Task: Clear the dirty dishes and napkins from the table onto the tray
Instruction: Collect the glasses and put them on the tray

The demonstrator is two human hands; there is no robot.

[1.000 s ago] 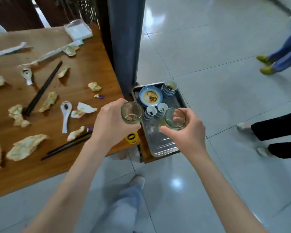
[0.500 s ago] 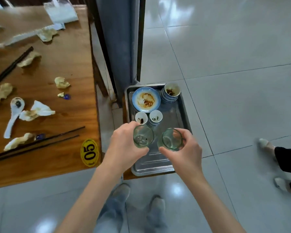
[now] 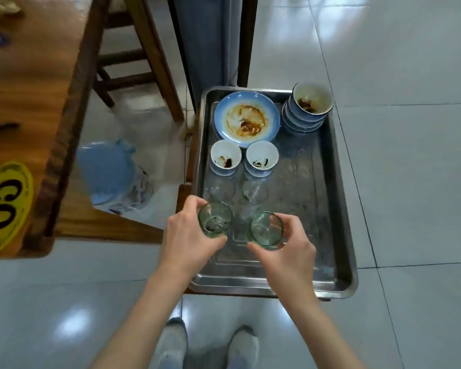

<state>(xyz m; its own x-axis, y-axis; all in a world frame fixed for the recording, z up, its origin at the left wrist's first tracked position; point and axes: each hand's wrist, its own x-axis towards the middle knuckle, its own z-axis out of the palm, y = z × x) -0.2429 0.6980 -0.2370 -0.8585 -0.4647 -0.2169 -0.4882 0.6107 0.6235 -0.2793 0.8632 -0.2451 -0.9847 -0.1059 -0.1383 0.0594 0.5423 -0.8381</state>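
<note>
2 glasses over the metal tray (image 3: 338,230) at this moment, 1 per hand. The left hand (image 3: 186,235) has its fingers and thumb wrapped round a greenish glass (image 3: 215,218) with dark dregs at the bottom; the right hand (image 3: 285,246) grips a second, cleaner glass (image 3: 266,229) the same way. Both glasses sit upright, side by side and just apart, above the near half of the tray. Whether their bases touch the metal yet, I cannot tell.

Further back on the tray: a blue plate (image 3: 246,119) smeared with sauce, a stack of blue bowls (image 3: 308,107) in the far right corner, and 2 small white cups (image 3: 226,157) and (image 3: 262,157) just in front of the plate. Between the cups and the hands, 2 faint round shapes look like glasses already set down, though they are hard to make out.

This reads as the set-down step. The next move calls for lowering both glasses onto bare metal short of those 2 faint shapes, keeping them level, then loosening both grips. The wooden table (image 3: 24,102) with its yellow 05 tag (image 3: 6,206) lies off to the left, with scraps showing at its far corner, so more trips look likely.
</note>
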